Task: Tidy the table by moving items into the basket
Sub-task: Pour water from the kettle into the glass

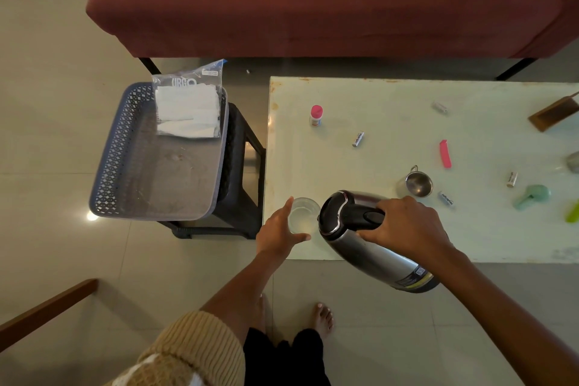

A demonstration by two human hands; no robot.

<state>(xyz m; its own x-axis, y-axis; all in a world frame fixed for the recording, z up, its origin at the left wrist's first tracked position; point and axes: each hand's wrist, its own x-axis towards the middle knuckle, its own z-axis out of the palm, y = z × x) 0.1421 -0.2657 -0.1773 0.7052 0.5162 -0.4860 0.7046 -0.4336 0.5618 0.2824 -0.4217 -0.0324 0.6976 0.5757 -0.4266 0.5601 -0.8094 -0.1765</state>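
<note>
My left hand [279,229] holds the glass [303,214] at the table [407,122] corner, my right hand [407,225] grips the tilted kettle [376,257] by its handle (pouring, I guess), and next both should go left into the basket [112,147].

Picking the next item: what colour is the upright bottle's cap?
The cap is pink; the head view shows it.

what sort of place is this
Probably a home living room: a dark red upholstered sofa behind a low pale glass-topped coffee table, glossy beige floor tiles, and a steel electric kettle in the right hand, a clear drinking glass in the left hand.
</note>
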